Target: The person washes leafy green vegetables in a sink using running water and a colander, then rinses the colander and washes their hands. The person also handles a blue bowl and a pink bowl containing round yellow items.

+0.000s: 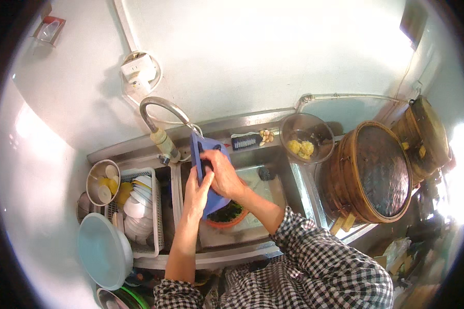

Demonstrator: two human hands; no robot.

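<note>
A blue-purple plastic container is tipped steeply over the sink, just below the spout of the tap. My left hand grips its near side. My right hand overlaps the left, its fingers curled at the container and against something dark that I cannot make out. Partly hidden under the container, an orange-rimmed bowl in the sink has dark green leafy stuff in it. A black scrubber-like lump lies farther back in the sink.
Left of the sink, a white rack holds bowls and plates. A light blue basin and metal bowl stand beside it. On the right are a bowl with yellow pieces and bamboo steamers. Garlic lies on the back ledge.
</note>
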